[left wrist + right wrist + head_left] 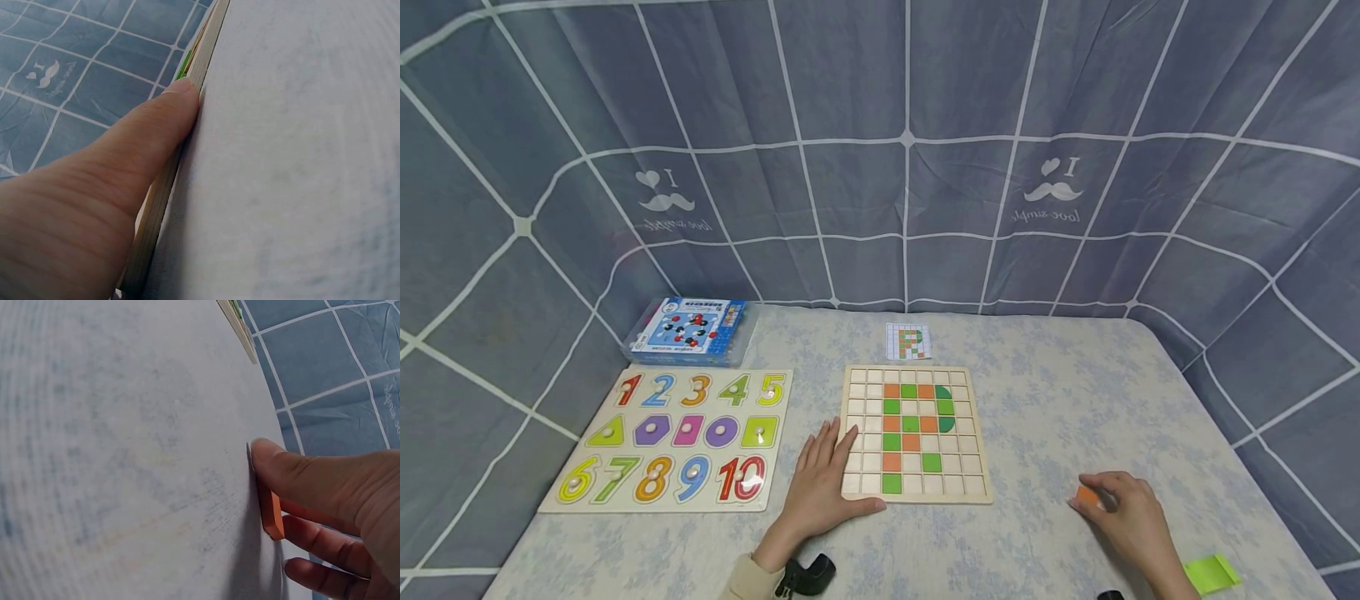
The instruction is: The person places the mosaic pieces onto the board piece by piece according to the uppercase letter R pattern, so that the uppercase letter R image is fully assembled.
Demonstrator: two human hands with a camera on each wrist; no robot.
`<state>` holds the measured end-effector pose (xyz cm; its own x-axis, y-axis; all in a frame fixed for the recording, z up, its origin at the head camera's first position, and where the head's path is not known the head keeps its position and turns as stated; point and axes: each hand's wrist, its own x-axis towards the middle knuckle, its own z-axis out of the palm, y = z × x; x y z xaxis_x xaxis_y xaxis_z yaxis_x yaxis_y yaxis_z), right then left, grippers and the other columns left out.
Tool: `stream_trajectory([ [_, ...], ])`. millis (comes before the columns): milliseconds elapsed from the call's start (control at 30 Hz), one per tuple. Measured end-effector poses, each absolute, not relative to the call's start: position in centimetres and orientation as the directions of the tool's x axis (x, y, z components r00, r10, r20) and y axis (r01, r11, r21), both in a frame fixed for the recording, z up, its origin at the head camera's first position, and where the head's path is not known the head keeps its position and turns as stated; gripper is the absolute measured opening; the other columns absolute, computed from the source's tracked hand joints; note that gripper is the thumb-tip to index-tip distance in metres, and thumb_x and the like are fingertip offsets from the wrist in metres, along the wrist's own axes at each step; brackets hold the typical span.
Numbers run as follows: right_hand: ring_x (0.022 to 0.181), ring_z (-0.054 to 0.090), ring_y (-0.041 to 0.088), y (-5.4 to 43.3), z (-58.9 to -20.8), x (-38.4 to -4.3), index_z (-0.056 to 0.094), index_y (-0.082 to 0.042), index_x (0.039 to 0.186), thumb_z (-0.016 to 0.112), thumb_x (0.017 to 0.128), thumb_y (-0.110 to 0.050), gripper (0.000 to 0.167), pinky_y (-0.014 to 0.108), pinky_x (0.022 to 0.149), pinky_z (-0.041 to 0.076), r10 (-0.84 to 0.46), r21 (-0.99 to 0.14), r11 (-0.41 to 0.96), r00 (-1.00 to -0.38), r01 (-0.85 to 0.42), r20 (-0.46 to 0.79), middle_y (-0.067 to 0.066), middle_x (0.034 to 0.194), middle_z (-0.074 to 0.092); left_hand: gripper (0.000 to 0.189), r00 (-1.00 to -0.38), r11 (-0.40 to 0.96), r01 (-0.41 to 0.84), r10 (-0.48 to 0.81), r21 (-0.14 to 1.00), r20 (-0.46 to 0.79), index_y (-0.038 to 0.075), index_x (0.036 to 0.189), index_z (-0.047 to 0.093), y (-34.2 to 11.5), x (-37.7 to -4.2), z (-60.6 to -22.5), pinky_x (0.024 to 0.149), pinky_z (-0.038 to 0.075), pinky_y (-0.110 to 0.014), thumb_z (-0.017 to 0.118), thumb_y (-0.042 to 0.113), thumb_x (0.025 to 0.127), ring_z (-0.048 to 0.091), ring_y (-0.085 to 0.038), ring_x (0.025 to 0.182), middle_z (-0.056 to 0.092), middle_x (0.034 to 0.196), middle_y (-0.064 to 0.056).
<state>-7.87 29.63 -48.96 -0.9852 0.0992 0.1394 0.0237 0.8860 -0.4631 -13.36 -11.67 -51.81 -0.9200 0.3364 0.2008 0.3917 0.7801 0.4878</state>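
Observation:
A wooden grid board (977, 492) lies at the middle of the table, with orange and green square tiles and two dark green rounded tiles in its cells. My left hand (822, 487) rests at the board's lower left corner, fingers straight along the left side and thumb on the front edge. In the left wrist view the thumb (156, 115) touches the board's side. Well right of the board, my right hand (1131, 512) pinches an orange tile (1087, 497) close to the tabletop. The right wrist view shows this orange tile (270, 512) tilted on edge beside the thumb.
Behind the board lies a small pattern card (908, 342). To the left is a number-and-shape puzzle board (647, 504), with a blue boxed set (688, 329) behind it. A bright green tray-like piece (1212, 575) sits by the right wrist. A grey checked curtain (850, 192) surrounds the table.

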Motion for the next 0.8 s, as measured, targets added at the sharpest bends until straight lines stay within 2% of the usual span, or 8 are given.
stream_trajectory([
  [267, 0.083, 0.054, 0.034, 29.80, -48.87, -7.81, 0.074, 0.001, 0.093, 0.083, 0.071, -0.015, 0.029, 0.048, 0.070, 0.042, 0.108, -0.471, 0.882, -0.985, 0.031, 0.137, 0.012, 0.087, 0.064, 0.111, -0.917, 0.777, 0.398, 0.340, 0.487, 0.207, 0.003, 0.147, 0.034, -11.67, -13.32, -51.71, 0.110, 0.012, -0.053, 0.073, 0.067, 0.064, 0.015, -0.039, 0.139, 0.023, 0.150, -0.025],
  [500, 0.068, 0.052, 0.017, 30.10, -48.57, -7.71, 0.071, -0.005, 0.094, 0.083, 0.072, -0.024, 0.031, 0.033, 0.058, 0.042, 0.162, -0.532, 0.839, -0.986, 0.115, 0.042, 0.001, 0.080, 0.062, 0.110, -0.921, 0.782, 0.389, 0.339, 0.487, 0.191, 0.005, 0.147, 0.034, -11.67, -13.34, -51.77, 0.110, 0.010, -0.052, 0.072, 0.067, 0.065, 0.013, -0.037, 0.140, 0.022, 0.151, -0.023],
  [800, 0.054, 0.051, 0.004, 29.69, -48.45, -7.42, 0.074, -0.008, 0.084, 0.086, 0.069, -0.019, 0.022, 0.025, 0.050, 0.042, 0.250, -0.557, 0.822, -0.953, 0.118, 0.168, -0.006, 0.066, 0.062, 0.111, -0.921, 0.781, 0.389, 0.340, 0.488, 0.190, 0.005, 0.148, 0.033, -11.72, -13.37, -51.82, 0.111, 0.010, -0.052, 0.072, 0.067, 0.065, 0.012, -0.037, 0.141, 0.021, 0.152, -0.023],
])
